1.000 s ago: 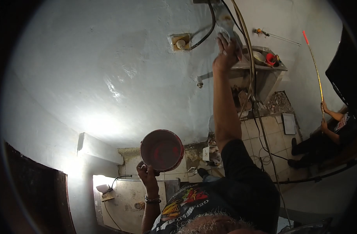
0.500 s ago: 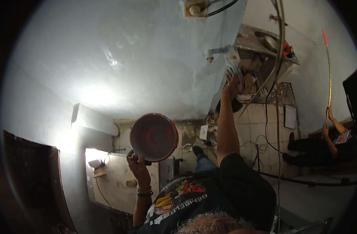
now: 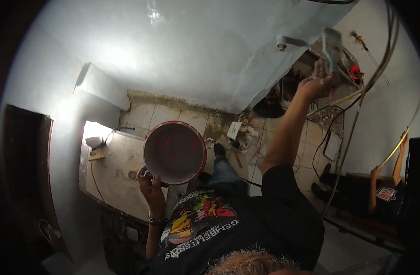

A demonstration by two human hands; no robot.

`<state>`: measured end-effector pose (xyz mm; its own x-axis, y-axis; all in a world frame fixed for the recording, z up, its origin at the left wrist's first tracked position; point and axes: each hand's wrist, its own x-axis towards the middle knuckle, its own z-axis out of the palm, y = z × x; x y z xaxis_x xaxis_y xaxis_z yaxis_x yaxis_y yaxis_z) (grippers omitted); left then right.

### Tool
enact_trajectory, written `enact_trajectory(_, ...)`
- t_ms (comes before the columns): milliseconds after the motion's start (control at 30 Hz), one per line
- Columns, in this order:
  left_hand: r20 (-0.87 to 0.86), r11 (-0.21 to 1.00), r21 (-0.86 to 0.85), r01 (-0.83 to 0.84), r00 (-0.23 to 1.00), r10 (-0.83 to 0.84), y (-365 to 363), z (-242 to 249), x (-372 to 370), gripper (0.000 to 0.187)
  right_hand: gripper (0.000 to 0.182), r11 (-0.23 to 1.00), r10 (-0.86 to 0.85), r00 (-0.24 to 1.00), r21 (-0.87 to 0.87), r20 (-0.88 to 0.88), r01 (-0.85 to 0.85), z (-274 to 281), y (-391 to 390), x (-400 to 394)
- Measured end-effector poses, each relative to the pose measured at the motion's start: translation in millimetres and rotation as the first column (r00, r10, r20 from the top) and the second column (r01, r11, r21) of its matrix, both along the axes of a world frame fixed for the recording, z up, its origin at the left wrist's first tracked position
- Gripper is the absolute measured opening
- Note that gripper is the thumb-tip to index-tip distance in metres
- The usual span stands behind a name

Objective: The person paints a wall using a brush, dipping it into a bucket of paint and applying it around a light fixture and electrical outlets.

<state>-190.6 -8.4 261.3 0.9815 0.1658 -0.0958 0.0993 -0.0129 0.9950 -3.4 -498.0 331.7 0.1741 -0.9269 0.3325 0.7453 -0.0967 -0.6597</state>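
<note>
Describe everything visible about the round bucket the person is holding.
The bucket is round and open-topped, seen from above. Its inside looks pale, stained reddish-pink, with a red-smeared rim, and seems nearly empty. The left hand grips it at its near edge, holding it roughly level above the tiled floor, in front of the person's chest.

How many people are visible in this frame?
2. The camera wearer at bottom centre, left hand holding a bucket, right hand raised with a brush. A second person at right. Others may be hidden.

tiled floor [image 3: 306,151] down there has rubble [image 3: 239,135] by the wall, cables [image 3: 322,146], plus a flat white board [image 3: 333,145]
</note>
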Motion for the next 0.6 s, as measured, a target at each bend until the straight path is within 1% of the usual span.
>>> enact_trajectory(67,-0.001,1.0,0.004,-0.015,1.0,0.015,-0.5,7.5,-5.9,0.039,0.044,0.997,0.029,1.0,-0.075,0.013,-0.028,-3.3,-8.2,7.3)
enact_trajectory(100,-0.003,0.999,-0.001,-0.046,0.999,0.046,-0.5,10.3,-9.7,0.039,0.044,1.0,0.025,0.997,-0.011,-0.072,-0.026,-18.2,-6.5,11.7)
enact_trajectory(167,-0.002,0.995,-0.009,-0.101,0.995,0.101,0.8,15.8,-15.3,0.04,0.045,0.994,0.022,0.972,0.111,-0.236,0.004,-69.9,-4.1,16.2)
enact_trajectory(267,0.005,0.99,-0.033,-0.139,0.99,0.14,10.0,18.2,-23.9,0.042,0.039,0.992,-0.054,0.936,0.089,-0.347,0.09,-150.4,6.3,4.1)
enact_trajectory(300,0.009,0.988,-0.035,-0.154,0.988,0.154,9.3,18.5,-26.4,0.043,0.038,0.984,-0.058,0.926,0.133,-0.373,0.115,-175.8,5.8,1.7)
enact_trajectory(333,-0.038,0.981,-0.077,-0.178,0.984,0.175,10.1,19.5,-29.1,0.044,0.037,0.974,-0.063,0.915,0.174,-0.399,0.143,-198.8,6.7,-1.5)
enact_trajectory(367,-0.032,0.98,-0.082,-0.18,0.984,0.178,10.6,17.4,-29.8,0.044,0.036,0.961,-0.066,0.905,0.217,-0.421,0.17,-209.7,7.0,-3.3)
enact_trajectory(467,-0.01,0.98,-0.067,-0.19,0.982,0.19,14.1,12.9,-27.3,0.044,0.036,0.972,-0.037,0.899,0.192,-0.436,0.133,-213.5,2.1,-8.8)
enact_trajectory(500,-0.019,0.981,-0.045,-0.191,0.982,0.19,15.4,12.4,-27.8,0.044,0.038,0.971,-0.05,0.907,0.193,-0.419,0.142,-203.7,0.6,-11.0)
enact_trajectory(567,-0.033,0.979,-0.038,-0.199,0.98,0.197,15.2,15.8,-26.5,0.044,0.041,0.969,-0.072,0.922,0.191,-0.381,0.155,-153.2,-0.2,-6.6)
enact_trajectory(600,-0.034,0.977,-0.052,-0.207,0.978,0.205,12.3,22.3,-23.4,0.044,0.04,0.989,-0.056,0.949,0.11,-0.311,0.094,-124.6,4.5,-8.6)
